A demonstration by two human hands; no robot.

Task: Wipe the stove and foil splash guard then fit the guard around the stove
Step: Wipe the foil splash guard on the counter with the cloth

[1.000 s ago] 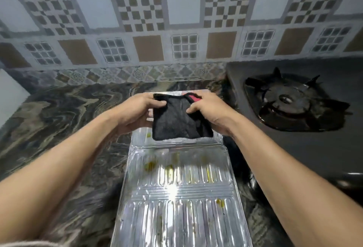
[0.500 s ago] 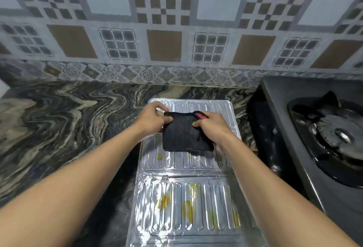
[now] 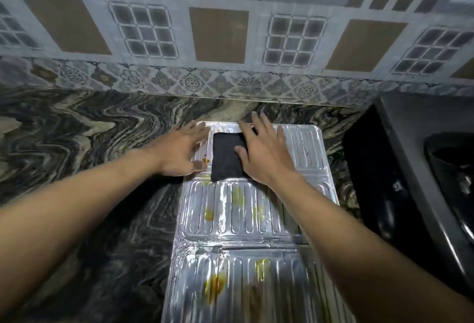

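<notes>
A swirled dark marble table is spreading across the left, meeting at its far edge a patterned tiled wall with a floral border strip.

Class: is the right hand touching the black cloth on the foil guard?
Touching. The head view shows the right hand pressed flat on the black cloth, covering its right edge.

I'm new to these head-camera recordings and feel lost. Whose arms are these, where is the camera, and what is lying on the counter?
There is no machine: a person wears a camera on the head, looking forward and down at their own arms. On the marbled counter lies a ribbed foil splash guard with yellow stains. A dark cloth lies flat on its far end. The right hand presses flat on the cloth; the left hand rests open beside it. Neither has a closed grip. The black stove sits to the right.
</notes>
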